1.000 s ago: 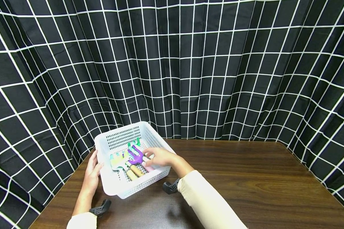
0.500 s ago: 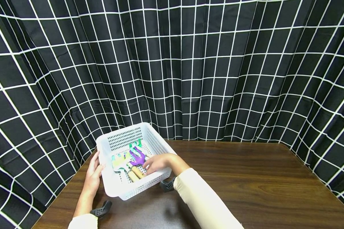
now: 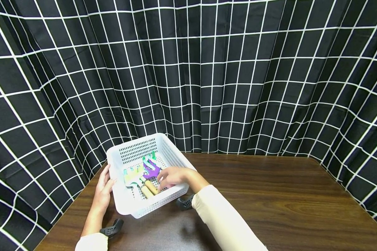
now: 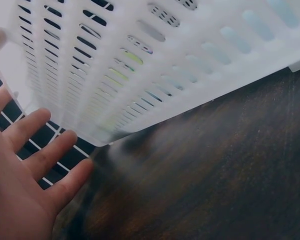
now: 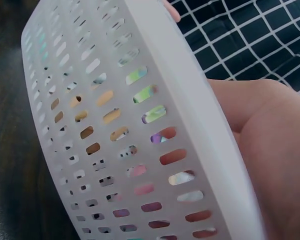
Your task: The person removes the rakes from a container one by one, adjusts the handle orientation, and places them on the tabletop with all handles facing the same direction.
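White perforated plastic basket (image 3: 120,205) | my left hand (image 3: 101,196) spread beside it | my right hand (image 3: 175,175) inside, holding: I cannot tell | hasty lifting might tangle purple fork-shaped tool (image 3: 152,170)

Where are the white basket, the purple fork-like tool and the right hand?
White basket (image 3: 160,203), head view: on its near outer wall.
Purple fork-like tool (image 3: 153,172), head view: on the body below its prongs.
Right hand (image 3: 175,175), head view: on its back.

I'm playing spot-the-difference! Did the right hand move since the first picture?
Yes. In the head view, the right hand has dipped lower, its fingers now closer to the near side of the white basket.
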Tool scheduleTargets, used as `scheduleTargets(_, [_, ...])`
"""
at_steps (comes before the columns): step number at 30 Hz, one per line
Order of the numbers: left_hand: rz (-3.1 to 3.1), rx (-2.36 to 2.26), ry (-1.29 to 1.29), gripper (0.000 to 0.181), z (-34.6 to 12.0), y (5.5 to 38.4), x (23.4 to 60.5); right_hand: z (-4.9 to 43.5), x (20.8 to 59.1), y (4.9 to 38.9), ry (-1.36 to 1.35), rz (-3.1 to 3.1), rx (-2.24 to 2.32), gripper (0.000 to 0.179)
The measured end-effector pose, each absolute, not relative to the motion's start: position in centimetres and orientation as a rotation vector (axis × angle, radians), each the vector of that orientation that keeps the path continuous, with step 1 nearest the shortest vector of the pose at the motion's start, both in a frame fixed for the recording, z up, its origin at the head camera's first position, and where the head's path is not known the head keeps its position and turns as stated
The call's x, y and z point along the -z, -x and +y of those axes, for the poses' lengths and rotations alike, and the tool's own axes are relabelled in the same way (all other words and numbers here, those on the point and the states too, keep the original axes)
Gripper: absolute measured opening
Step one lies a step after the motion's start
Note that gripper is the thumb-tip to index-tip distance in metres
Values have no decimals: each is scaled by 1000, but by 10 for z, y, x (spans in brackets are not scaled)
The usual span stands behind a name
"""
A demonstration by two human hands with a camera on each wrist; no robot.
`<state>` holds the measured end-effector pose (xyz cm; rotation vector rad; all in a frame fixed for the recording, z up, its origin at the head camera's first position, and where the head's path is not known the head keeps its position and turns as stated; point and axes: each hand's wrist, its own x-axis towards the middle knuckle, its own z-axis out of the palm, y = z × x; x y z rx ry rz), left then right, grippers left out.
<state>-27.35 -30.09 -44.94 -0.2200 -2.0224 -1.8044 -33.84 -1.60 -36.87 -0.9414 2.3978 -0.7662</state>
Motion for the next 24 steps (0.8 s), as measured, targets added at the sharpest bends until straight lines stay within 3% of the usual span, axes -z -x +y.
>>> scheduleTargets(14, [-2006, 1799, 214, 58, -302, 274, 449, -10, 368, 336, 1121, 2664, 1242, 26])
scheduleTargets(24, [-1971, 1826, 233, 58, -299, 271, 448, -7, 371, 334, 853, 2957, 1357, 23])
